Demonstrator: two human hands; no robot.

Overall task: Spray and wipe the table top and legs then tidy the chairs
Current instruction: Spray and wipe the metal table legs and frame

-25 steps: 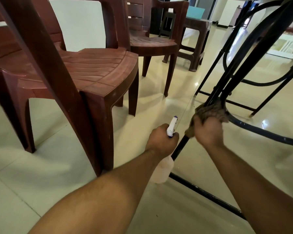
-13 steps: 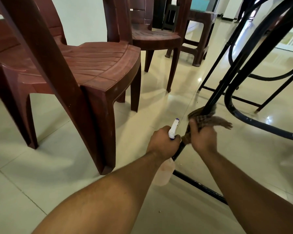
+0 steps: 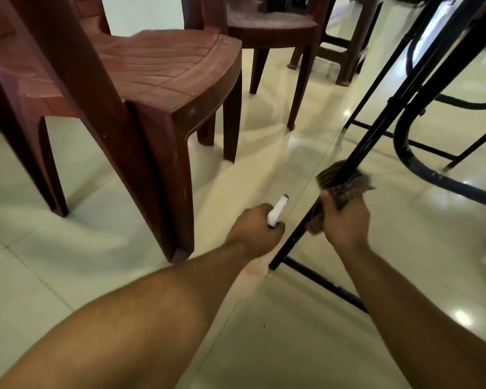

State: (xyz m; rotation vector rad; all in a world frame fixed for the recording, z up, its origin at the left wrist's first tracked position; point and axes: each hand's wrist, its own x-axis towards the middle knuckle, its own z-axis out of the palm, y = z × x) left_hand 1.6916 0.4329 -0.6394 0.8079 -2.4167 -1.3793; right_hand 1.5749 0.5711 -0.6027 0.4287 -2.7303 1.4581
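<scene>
My left hand [image 3: 254, 231] has its fingers curled tight round the neck of the spray bottle [image 3: 277, 210], the white nozzle poking up past my knuckles. The bottle's body below is a blur. Just beside it, my right hand [image 3: 345, 223] clenches fingers and thumb on the brown cloth [image 3: 345, 183], wrapped round the black table leg [image 3: 291, 240] low down near the tiled floor [image 3: 96, 248]. Farther left stands a brown plastic chair [image 3: 163, 80], with a second chair [image 3: 270, 26] behind it.
</scene>
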